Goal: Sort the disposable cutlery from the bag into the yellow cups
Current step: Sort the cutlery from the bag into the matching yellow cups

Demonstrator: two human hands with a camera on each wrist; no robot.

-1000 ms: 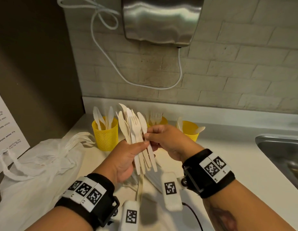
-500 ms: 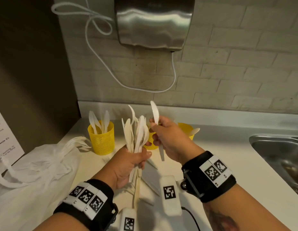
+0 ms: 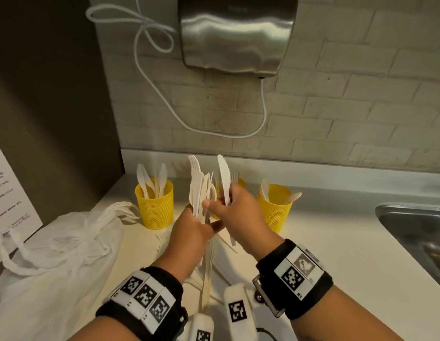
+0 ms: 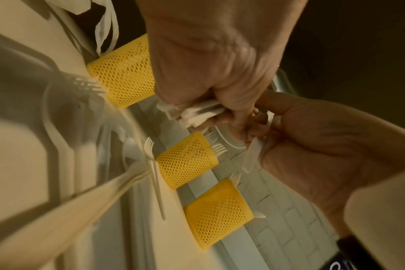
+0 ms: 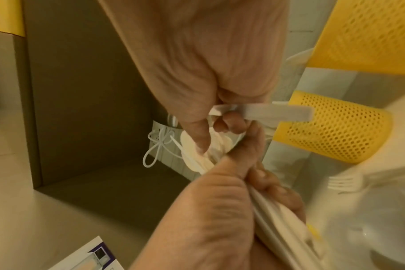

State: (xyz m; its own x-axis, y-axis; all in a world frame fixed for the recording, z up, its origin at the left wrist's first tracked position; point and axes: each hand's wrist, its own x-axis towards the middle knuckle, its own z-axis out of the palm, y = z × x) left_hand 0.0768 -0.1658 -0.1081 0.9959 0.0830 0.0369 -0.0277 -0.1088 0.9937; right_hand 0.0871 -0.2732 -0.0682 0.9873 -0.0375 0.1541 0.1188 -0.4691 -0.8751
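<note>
Since half a second before, right hand (image 3: 235, 212) had drawn back against the left hand (image 3: 191, 236), fingers pinching a white knife (image 3: 223, 179) upright. Left fingers clenched the cutlery bundle (image 3: 200, 190) before three yellow cups (image 3: 155, 204) along the counter's (image 3: 337, 244) back edge.

A steel hand dryer (image 3: 237, 33) hangs on the pale brick wall (image 3: 361, 94) above a white counter (image 3: 324, 242).

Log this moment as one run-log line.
left hand: grips cutlery bundle | right hand: pinches knife upright | left cup: knives | phase: sorting
</note>
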